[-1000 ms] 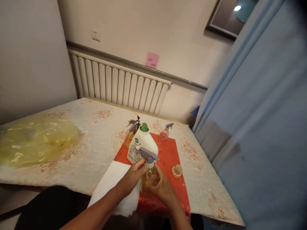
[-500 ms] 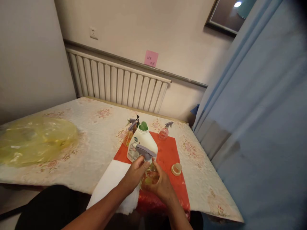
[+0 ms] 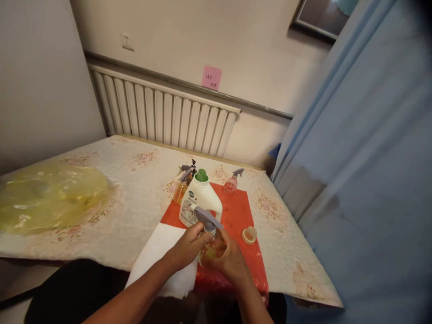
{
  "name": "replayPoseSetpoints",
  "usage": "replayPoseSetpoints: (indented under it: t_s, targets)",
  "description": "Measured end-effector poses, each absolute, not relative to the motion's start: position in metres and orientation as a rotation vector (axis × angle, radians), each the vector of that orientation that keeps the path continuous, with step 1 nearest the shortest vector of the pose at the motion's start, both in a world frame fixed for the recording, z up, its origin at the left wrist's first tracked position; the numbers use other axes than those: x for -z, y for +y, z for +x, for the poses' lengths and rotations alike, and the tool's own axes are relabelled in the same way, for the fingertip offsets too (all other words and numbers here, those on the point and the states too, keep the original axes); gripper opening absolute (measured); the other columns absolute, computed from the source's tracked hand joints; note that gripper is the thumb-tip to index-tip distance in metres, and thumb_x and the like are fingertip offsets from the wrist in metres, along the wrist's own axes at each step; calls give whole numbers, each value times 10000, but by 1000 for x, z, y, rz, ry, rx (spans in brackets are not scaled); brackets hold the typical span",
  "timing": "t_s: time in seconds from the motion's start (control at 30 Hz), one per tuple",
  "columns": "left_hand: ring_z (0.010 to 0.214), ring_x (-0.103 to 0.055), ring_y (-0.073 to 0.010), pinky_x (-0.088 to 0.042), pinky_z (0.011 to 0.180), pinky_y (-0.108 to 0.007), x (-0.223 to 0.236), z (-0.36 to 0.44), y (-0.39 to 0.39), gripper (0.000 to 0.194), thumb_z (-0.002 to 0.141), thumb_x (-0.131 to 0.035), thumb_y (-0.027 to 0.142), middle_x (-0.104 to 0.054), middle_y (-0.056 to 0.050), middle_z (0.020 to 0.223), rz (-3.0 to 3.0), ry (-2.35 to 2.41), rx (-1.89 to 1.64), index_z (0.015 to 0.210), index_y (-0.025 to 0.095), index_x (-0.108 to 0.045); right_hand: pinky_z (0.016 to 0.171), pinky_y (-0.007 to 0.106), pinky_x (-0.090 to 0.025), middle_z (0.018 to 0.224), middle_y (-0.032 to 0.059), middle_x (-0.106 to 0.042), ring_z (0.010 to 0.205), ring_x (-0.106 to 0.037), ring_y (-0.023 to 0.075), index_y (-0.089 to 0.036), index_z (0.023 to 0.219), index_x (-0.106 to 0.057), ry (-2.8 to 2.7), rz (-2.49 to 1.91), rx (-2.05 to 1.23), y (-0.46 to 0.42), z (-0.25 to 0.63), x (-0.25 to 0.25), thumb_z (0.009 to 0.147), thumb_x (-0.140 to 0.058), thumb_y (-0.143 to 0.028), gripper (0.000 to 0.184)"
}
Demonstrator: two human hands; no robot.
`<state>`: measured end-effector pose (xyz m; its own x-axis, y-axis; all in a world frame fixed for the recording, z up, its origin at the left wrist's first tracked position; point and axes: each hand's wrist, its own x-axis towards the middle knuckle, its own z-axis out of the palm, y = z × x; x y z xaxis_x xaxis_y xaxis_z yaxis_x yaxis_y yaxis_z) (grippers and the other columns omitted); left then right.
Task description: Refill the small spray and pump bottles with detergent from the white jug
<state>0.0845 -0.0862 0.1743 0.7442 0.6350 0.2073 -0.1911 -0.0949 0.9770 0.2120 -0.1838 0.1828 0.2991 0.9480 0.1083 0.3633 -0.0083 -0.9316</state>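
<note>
Between both hands is a clear spray bottle (image 3: 212, 249) with a grey trigger head, held near the front of a red cloth. My left hand (image 3: 191, 243) is closed at the neck, thumb and fingers just below the trigger head. Wrapped round the right side of the bottle's body, my right hand (image 3: 229, 258) is closed on it. Right behind stands a white detergent jug (image 3: 202, 198) with its cap off and a green spout showing. A round pale cap (image 3: 249, 235) lies on the cloth to the right.
Amber spray bottles (image 3: 179, 193) stand behind the jug's left side, and a pink spray bottle (image 3: 230, 184) at the back right. A white towel (image 3: 162, 252) lies beside the red cloth (image 3: 238, 211). A yellow plastic bag (image 3: 50, 195) covers the table's left; a blue curtain (image 3: 354, 180) hangs right.
The spray bottle's trigger head has tilted, its rear end now lower on the right. Both hands keep their hold on the bottle. The view has shifted slightly.
</note>
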Motion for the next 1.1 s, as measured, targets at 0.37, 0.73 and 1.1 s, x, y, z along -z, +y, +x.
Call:
replayPoseSetpoints:
  t_s: [0.37,0.73,1.1]
  targets:
    - [943,-617,-221,-459,884,-339,-174,91,-90,255,852,-649,317,-685,-25,969,1261,369,-752,1084,211,-638,777,339,-570,1002,21,-720,857,-679,227,-231,1209,-596,-1192,-1620,-708,-183,209,-177,548,-713,-118,681]
    - [999,-611,-215,-454,921,-330,-166,92,-94,295,901,-556,353,-686,-40,1044,1373,484,-843,1131,177,-614,864,360,-553,1079,35,-719,957,-676,248,-201,1234,-595,-1104,-1614,-718,-182,208,-178,518,-753,-87,741]
    - [949,-608,-222,-477,874,-331,-167,97,-97,309,822,-654,359,-657,-45,983,1458,555,-899,1060,169,-602,825,351,-572,1069,43,-724,907,-694,234,-207,1265,-571,-1121,-1574,-755,-180,206,-174,550,-745,-96,744]
